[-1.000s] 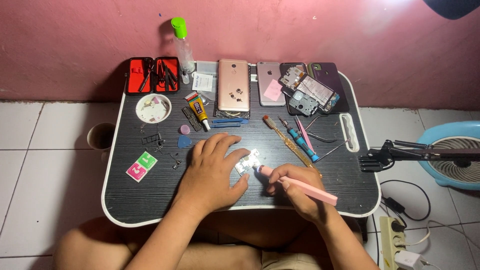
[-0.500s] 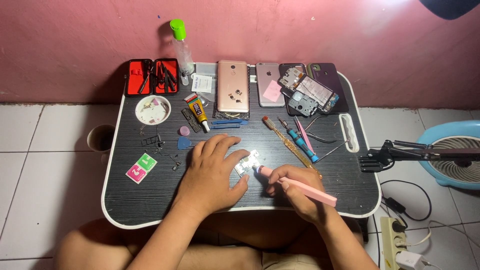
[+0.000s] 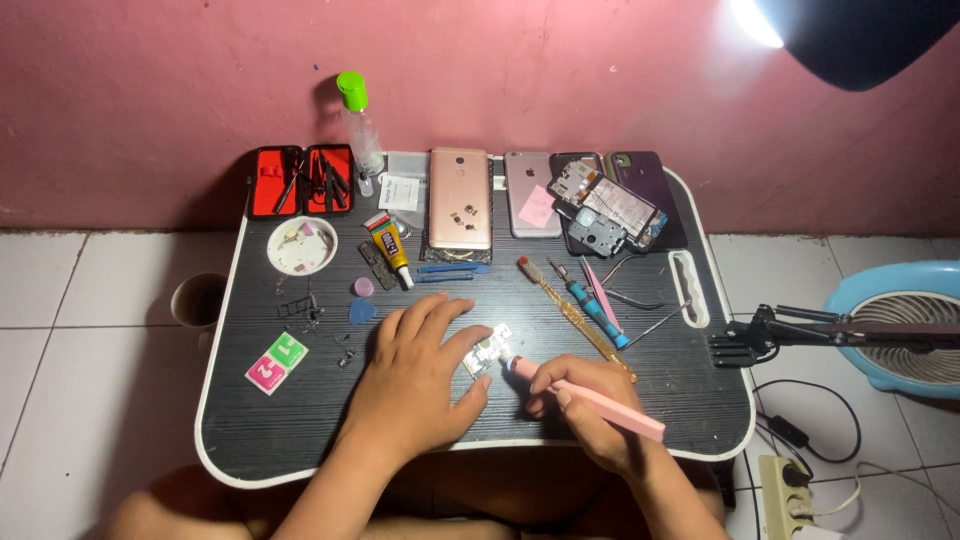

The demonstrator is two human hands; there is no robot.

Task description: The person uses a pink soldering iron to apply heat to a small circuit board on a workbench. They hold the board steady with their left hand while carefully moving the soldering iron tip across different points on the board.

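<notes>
My left hand (image 3: 420, 385) lies flat on the black lap table (image 3: 250, 430), and its fingertips pin a small silvery circuit part (image 3: 487, 352). My right hand (image 3: 585, 408) grips a pink pen-shaped tool (image 3: 598, 402), whose tip touches the right edge of that part. Both forearms come in from the table's near edge.
Behind the hands lie a brush (image 3: 570, 315), a blue screwdriver (image 3: 592, 303), pink tweezers (image 3: 602, 283), a glue tube (image 3: 389, 247), blue pry sticks (image 3: 450, 270) and picks. Along the back stand a red tool case (image 3: 300, 180), a green-capped bottle (image 3: 358, 125), several phones (image 3: 460, 198) and a white dish (image 3: 302, 246). A blue fan (image 3: 900, 330) sits right.
The hands have barely moved; the pink tool's tip stays against the small part under my left fingertips.
</notes>
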